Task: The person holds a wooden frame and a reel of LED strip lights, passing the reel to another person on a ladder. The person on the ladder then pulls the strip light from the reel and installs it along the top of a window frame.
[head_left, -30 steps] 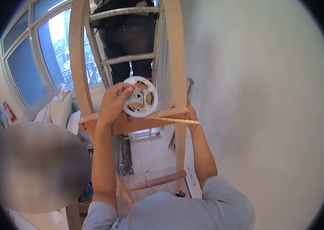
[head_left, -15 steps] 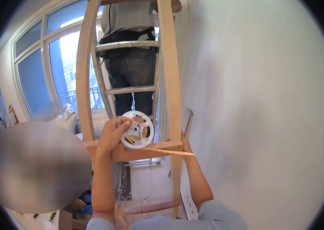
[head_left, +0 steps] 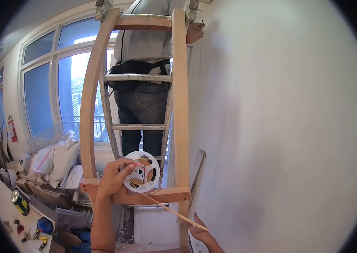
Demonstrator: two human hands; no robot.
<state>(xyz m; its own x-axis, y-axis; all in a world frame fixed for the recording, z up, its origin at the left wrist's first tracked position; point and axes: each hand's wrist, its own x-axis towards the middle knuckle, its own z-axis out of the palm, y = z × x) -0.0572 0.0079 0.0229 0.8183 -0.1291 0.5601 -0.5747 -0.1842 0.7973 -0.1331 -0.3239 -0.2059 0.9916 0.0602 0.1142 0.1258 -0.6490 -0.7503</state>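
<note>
My left hand [head_left: 113, 176] is closed on the near side of a white plastic reel [head_left: 155, 173], with thumb and fingertips pinching the rim and its thin red wire [head_left: 138, 164]. The reel stands upright just above a wooden ladder rung [head_left: 170, 195]. From the bottom of the reel a yellowish LED strip [head_left: 170, 209] runs taut, down and to the right. Its far end crosses my right hand [head_left: 199, 232], which appears closed around it beside the ladder's right rail; some fingers are hidden.
A person [head_left: 144, 50] stands on a metal ladder [head_left: 138, 126] behind the wooden rails [head_left: 181, 105], one hand [head_left: 195, 33] by the white wall [head_left: 279, 126]. White sacks [head_left: 64, 158], a green can [head_left: 20, 202] and small tools lie at left, below large windows [head_left: 39, 99].
My view has tilted upward, so the ladders and reel sit lower in it. My right hand has moved down and away from the reel, and a longer stretch of strip shows between them.
</note>
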